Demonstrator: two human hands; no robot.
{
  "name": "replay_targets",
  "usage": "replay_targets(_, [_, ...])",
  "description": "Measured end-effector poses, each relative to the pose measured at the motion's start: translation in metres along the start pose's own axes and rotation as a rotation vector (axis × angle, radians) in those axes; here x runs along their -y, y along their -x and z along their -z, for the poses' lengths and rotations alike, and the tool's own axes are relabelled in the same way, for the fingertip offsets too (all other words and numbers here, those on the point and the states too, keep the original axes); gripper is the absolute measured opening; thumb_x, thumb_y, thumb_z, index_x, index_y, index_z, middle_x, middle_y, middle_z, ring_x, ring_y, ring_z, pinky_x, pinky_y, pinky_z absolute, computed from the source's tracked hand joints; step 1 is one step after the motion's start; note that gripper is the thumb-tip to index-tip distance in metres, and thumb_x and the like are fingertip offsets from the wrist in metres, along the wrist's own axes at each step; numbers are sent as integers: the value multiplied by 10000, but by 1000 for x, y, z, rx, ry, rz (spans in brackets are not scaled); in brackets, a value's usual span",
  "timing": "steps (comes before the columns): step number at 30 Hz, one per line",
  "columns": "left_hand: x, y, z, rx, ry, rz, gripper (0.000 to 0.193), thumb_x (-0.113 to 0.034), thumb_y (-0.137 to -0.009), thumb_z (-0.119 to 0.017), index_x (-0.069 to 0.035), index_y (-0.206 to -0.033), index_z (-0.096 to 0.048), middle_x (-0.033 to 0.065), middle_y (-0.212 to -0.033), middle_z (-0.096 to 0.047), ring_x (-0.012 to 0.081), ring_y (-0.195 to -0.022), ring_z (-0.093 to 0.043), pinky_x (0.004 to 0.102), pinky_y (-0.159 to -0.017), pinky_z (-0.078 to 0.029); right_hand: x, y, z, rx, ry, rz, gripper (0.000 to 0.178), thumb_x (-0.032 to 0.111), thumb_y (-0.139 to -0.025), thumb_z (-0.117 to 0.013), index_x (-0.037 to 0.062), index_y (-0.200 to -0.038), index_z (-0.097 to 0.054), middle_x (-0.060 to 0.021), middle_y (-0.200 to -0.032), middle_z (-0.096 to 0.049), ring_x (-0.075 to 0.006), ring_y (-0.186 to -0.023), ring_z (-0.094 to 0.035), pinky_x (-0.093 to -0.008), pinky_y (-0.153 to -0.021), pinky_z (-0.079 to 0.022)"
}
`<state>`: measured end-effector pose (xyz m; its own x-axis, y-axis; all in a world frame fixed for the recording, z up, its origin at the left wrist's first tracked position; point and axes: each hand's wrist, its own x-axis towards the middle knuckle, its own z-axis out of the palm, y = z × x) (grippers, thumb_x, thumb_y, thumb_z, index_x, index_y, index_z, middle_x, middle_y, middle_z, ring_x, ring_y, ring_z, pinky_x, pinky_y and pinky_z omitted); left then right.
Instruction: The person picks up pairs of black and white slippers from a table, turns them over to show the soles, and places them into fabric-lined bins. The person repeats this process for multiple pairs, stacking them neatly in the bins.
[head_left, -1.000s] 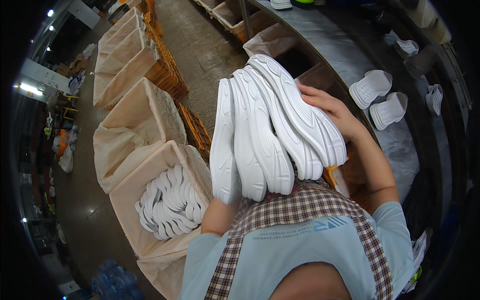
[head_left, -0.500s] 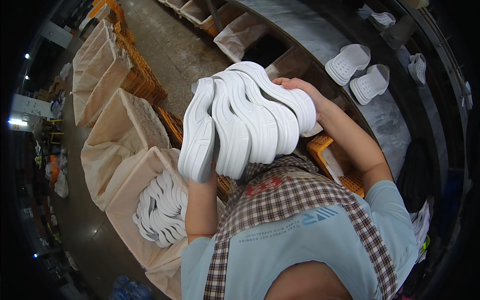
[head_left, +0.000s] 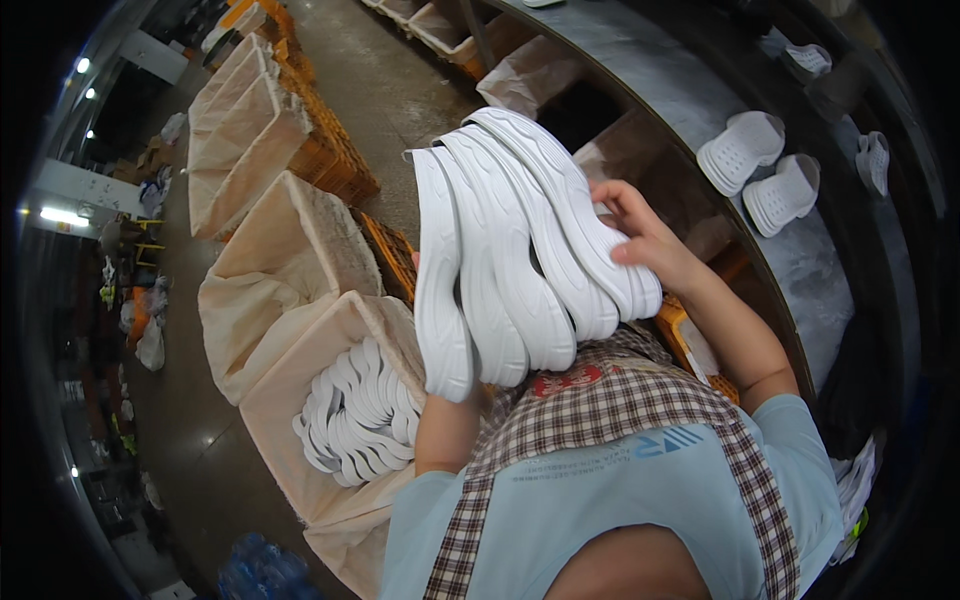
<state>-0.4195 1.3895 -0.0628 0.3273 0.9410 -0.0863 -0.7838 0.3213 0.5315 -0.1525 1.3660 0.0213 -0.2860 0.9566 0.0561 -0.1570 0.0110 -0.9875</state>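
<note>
A row of several white shoe soles (head_left: 500, 290), wavy-sided and pressed side by side, is held up in front of my chest between my hands. My right hand (head_left: 645, 238) grips the right end of the row, its thumb and bent fingers against the outermost sole. Most of my left hand (head_left: 415, 259) is hidden behind the left end; only a bit of finger shows past the edge, with the forearm coming up from below. More white soles (head_left: 360, 415) lie packed in a ring inside a cloth-lined bin (head_left: 268, 430) to my left.
Other cloth-lined bins (head_left: 265, 280) and orange crates (head_left: 330, 160) stretch away at the left. Along the right runs a grey curved bench (head_left: 680, 75) carrying white perforated clogs (head_left: 741, 152). Under its edge sit lined bins (head_left: 535, 75). Blue translucent bottles (head_left: 262, 572) stand on the floor.
The row of soles has turned, now showing more of their sidewalls. My right hand has shifted its hold, with the thumb now in sight. The whole view has swung slightly left.
</note>
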Motion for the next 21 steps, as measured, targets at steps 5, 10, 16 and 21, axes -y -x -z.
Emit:
replay_targets(5, [-6,-3,-2,10,29,-7,555,-322,-906,-548,-143,-1399,-366,65,-1443,-339,251,-1230,-444,538,-952,-442,-5,5,-11,21,-63,49,633,291,-701,-684,91,-1223,-389,-183,-1503,-205,-233,-1210,-399,-381,-1039,-296])
replay_targets(10, [-9,-5,-5,37,54,-19,563,-317,-901,-557,-154,-1403,-362,58,-1453,-326,248,-1234,-437,546,-952,-439,-5,-1,-19,30,-59,117,678,265,-684,-684,73,-1256,-377,-175,-1500,-219,-236,-1222,-406,-379,-1025,-333])
replay_targets(16, [-6,-3,-6,121,161,29,574,-311,-895,-568,-166,-1409,-357,50,-1465,-310,245,-1240,-429,557,-952,-435,15,-6,-10,74,-788,-124,910,307,-667,-626,37,-1439,-229,-233,-1382,-379,-336,-1166,-528,-454,-921,-495])
replay_targets(21, [-5,-3,-9,209,272,84,583,-306,-890,-577,-176,-1413,-352,43,-1475,-296,242,-1244,-422,565,-952,-432,9,-12,-2,36,-1135,-131,828,256,-694,-514,44,-1448,-243,-259,-1299,-480,-356,-1123,-567,-442,-879,-536])
